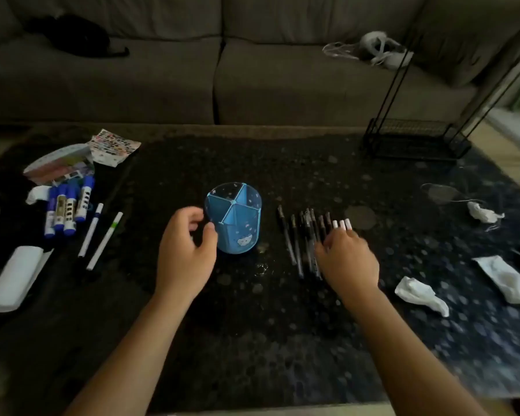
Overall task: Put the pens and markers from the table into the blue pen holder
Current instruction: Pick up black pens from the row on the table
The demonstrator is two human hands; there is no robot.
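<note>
Head view, going left to right: blue markers point(68, 207) are bunched at the far left of the surface point(252, 325), with two thin white pens point(99, 235) just beside them — none of these are in the holder yet. The left hand point(186, 250) is curled loosely open against the near-left wall of the blue pen holder point(233, 217), thumb touching it but not really clamped on. That's my worry — the holder looks light and tall, so a bundle dropped in off-centre could tip it if that hand isn't bracing. It's an upright blue cup split into compartments, all empty as far as I can tell, little cloud print on the front. Right of it, the right hand point(347, 259) lies spread flat over a row of dark pens point(306, 238), holding nothing yet. Scooping that many at once could roll some away.
</note>
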